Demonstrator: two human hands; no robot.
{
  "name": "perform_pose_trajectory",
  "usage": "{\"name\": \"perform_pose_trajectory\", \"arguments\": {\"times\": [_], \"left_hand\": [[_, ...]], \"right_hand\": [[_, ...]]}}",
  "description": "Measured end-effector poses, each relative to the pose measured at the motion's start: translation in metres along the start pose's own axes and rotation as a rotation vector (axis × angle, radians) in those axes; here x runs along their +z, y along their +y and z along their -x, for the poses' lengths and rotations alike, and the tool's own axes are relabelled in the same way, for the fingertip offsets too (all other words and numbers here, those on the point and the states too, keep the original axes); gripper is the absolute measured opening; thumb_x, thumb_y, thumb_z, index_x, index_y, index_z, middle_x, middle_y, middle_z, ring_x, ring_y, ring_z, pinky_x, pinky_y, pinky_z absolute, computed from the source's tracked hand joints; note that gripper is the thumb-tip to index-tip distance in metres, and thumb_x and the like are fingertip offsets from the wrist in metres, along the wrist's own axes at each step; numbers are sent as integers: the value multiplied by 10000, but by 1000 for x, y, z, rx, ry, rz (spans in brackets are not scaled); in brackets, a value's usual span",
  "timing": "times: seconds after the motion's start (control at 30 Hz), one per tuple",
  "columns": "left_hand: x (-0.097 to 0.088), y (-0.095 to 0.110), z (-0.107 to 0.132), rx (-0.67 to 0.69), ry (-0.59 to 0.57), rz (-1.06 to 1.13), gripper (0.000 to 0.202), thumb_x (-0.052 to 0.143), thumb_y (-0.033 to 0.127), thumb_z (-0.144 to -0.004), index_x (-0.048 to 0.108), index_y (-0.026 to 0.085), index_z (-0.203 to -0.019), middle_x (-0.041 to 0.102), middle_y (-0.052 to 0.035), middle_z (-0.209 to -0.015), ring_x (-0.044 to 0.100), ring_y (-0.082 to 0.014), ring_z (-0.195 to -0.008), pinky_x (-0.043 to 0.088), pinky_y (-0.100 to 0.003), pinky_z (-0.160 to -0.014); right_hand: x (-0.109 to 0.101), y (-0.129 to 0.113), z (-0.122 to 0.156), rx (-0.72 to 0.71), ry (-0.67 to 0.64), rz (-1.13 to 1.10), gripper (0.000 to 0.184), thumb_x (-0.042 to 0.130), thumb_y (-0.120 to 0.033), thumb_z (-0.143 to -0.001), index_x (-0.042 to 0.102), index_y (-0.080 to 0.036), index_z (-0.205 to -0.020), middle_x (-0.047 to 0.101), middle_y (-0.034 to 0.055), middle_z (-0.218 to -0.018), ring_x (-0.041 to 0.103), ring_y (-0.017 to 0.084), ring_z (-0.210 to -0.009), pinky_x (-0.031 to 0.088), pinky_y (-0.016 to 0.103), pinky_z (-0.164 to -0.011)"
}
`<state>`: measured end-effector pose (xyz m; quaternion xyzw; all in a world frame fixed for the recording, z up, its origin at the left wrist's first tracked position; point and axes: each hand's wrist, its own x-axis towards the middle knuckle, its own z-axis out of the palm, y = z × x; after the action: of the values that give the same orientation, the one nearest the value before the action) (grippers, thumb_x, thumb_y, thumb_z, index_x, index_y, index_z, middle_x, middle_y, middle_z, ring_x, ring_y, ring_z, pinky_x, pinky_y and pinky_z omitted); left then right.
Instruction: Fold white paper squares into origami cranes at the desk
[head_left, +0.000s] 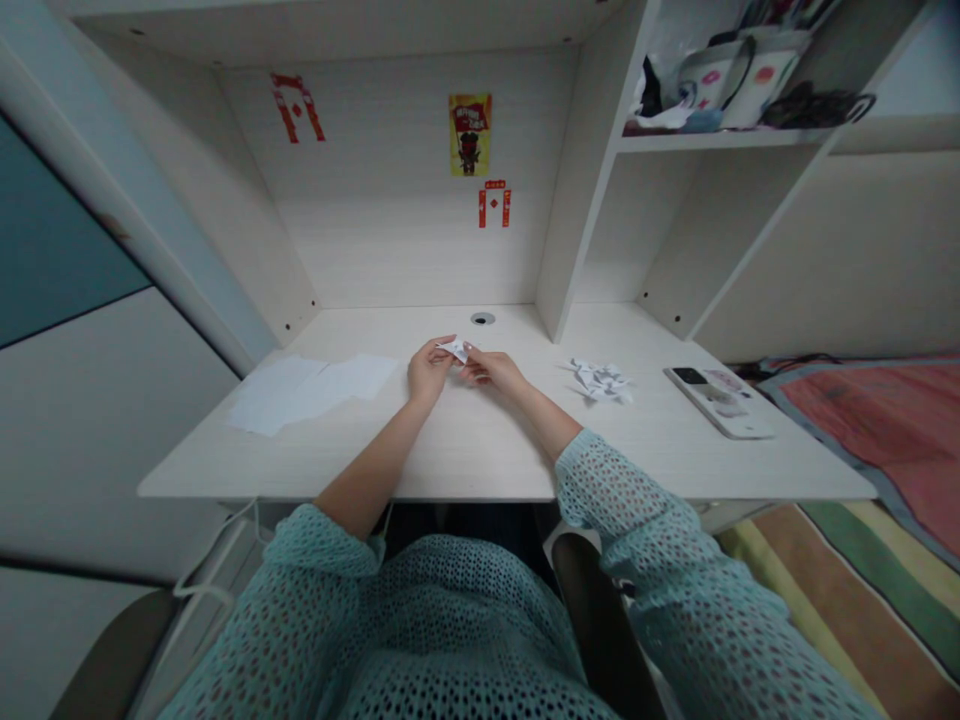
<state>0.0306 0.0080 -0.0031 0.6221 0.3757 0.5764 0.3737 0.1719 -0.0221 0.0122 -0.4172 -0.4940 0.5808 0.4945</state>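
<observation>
Both my hands meet over the middle of a pale wooden desk [465, 460]. Between them is a small folded piece of white paper [456, 348]. My left hand [428, 370] pinches its left side with closed fingers. My right hand [489, 368] pinches its right side, fingers curled. Both forearms come up from teal knitted sleeves at the bottom of the view. The paper is held just above the desk surface.
Loose white paper sheets [311, 390] lie on the desk's left part. A small pile of folded paper pieces [600, 380] sits to the right, with a phone [718, 400] beyond it. A shelf divider [577, 200] rises behind. A bed with a coloured blanket [877, 430] is at the right.
</observation>
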Motion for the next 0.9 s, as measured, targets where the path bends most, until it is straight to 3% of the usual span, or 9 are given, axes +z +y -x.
{"name": "perform_pose_trajectory", "arguments": {"times": [0.3,0.57,0.73,0.9], "left_hand": [[0,-6,-3,-21,-5,-2,338,638,187,-647,656,165,-984,660,-11,-699,619,-135,-685,476,-253,-703],[3,-7,-4,-72,29,33,246,537,112,-630,686,133,-824,683,-72,-993,608,-114,-677,489,-245,-679],[2,-8,-5,-76,32,24,271,523,113,-608,693,130,-819,688,-68,-970,594,-107,-645,471,-224,-634],[1,-11,-6,-98,36,43,307,535,128,-612,699,128,-871,694,-64,-909,596,-116,-672,460,-218,-639]], "right_hand": [[-3,11,-6,-43,-2,-48,404,739,-505,-571,678,-146,-745,648,35,-657,521,91,-550,385,214,-519],[-1,13,-6,-150,30,53,334,742,-461,-543,703,-159,-679,646,16,-634,480,80,-537,373,227,-551],[-1,12,-6,-178,10,70,342,764,-418,-513,717,-167,-740,654,10,-660,489,85,-549,384,237,-567],[-1,12,-6,-187,26,131,340,738,-461,-542,705,-153,-679,670,43,-662,521,105,-559,406,249,-571]]}}
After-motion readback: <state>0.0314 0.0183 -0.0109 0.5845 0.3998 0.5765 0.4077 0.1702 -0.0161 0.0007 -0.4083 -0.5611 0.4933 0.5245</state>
